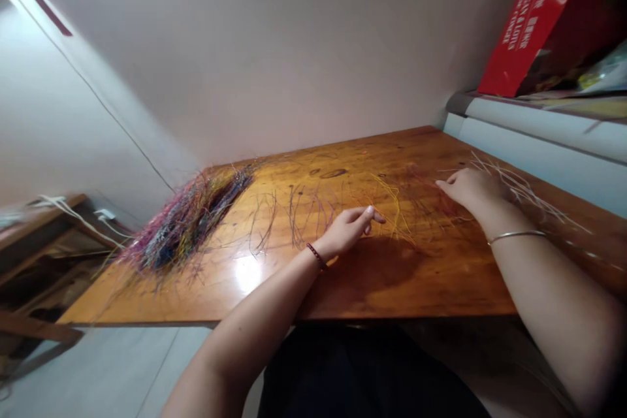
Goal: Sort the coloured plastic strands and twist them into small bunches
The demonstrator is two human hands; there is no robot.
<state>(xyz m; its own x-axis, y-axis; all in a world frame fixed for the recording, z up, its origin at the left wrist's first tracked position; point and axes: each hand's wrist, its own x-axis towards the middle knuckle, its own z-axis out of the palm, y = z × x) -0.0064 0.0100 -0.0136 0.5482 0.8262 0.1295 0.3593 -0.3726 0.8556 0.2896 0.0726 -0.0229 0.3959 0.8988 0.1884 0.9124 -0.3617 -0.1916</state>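
My left hand (350,228) is over the middle of the wooden table, fingers curled and thumb against the index finger. Anything in that pinch is too thin to make out. Just beyond it lie yellow wire-like strands (396,199). To the right, my right hand (463,186) is closed with its fingertips together, pointing left; what they hold, if anything, cannot be made out. White strands (531,192) lie beside and partly behind this hand. Faint reddish strands (443,202) spread between the two hands. Left of my left hand lie small groups of dark strands (294,215).
A large tangled bundle of multicoloured strands (191,222) covers the left end of the wooden table (274,294). A red box (531,26) stands on a white ledge (553,144) at right. The wall borders the table's back. A wooden stool (44,235) with white cables is at left.
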